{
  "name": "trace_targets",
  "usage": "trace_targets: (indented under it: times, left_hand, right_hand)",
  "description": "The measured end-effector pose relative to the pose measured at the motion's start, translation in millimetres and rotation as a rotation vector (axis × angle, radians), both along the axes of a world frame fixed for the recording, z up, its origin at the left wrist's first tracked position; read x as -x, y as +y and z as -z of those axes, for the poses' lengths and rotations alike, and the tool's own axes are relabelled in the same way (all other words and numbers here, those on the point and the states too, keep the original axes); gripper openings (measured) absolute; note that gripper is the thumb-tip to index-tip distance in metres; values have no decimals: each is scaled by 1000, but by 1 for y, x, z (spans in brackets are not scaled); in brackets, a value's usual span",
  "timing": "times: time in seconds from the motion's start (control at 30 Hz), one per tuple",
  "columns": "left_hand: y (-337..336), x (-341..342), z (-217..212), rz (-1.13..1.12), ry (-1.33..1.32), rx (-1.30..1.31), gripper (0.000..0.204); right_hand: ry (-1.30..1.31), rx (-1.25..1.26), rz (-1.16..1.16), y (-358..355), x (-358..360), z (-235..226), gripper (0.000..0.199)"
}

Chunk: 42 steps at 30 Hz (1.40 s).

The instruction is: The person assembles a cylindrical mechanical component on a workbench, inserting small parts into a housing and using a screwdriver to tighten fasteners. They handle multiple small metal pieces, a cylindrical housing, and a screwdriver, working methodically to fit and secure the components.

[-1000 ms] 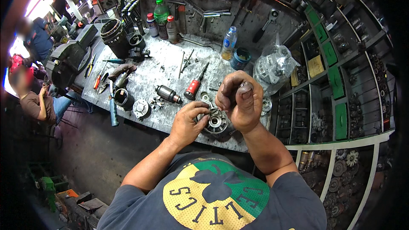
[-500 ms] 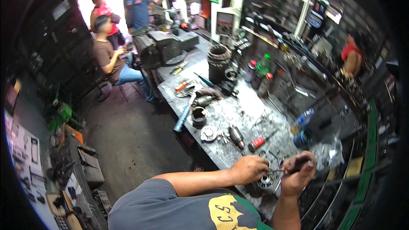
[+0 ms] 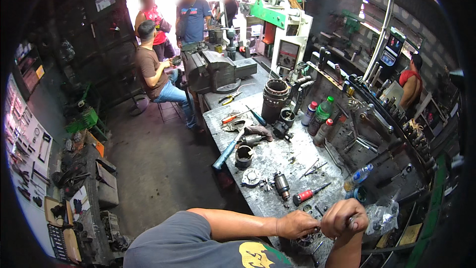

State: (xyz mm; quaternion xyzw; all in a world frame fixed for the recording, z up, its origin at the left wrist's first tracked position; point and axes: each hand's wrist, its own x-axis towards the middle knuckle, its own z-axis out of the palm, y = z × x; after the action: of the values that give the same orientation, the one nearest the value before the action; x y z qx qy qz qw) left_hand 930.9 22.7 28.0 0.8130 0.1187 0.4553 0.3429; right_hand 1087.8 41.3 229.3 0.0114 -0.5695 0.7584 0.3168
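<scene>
My left hand (image 3: 296, 224) rests on a round metal part (image 3: 306, 240) at the near end of the grey workbench (image 3: 277, 161), fingers curled on its top. My right hand (image 3: 343, 217) is closed around a thin metal tool (image 3: 355, 221) just above that part, and the two hands touch. Only a sliver of the part shows under the hands. A red-handled screwdriver (image 3: 308, 194) lies on the bench just beyond my hands.
Bench holds a small cylinder (image 3: 281, 183), black ring (image 3: 244, 156), blue-handled tool (image 3: 225, 153), large dark ring stack (image 3: 275, 100), bottles (image 3: 321, 114), water bottle (image 3: 358, 176), vise (image 3: 215, 69). Several people (image 3: 153, 72) by the doorway; one person (image 3: 410, 83) at right. Tools hang on wall (image 3: 377, 119).
The view has swung left and up, from looking down at the bench to looking along it toward the doorway. My hands stay together on the round part.
</scene>
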Motion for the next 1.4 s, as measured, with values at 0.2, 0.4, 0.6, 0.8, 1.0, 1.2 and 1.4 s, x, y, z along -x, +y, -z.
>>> trace_targets:
  times: [0.2, 0.4, 0.6, 0.8, 1.0, 1.2, 1.4]
  left_hand:
    - [-5, -2, -1, -37, -70, 29, 17]
    - [-2, 0, -1, 14, -16, 24, 17]
    - [-7, -1, -3, 21, -45, 90, 17]
    - [-8, 0, -3, 32, -49, 124, 18]
    - [-8, -1, -4, 19, -72, 117, 21]
    - [-8, 0, -6, 24, -98, 121, 21]
    - [-10, -1, 4, 16, -70, 143, 20]
  right_hand:
    - [-125, -89, 522, -25, -2, 11, 72]
    - [28, -194, 231, -3, -1, 5, 66]
    - [-227, -177, 615, -25, 2, -8, 70]
    - [-182, -171, 603, -30, 2, -8, 66]
    - [-211, -241, 568, -30, 2, -8, 61]
    - [-221, -230, 691, -35, 6, -6, 58]
    - [-174, -235, 748, -38, 5, 3, 56]
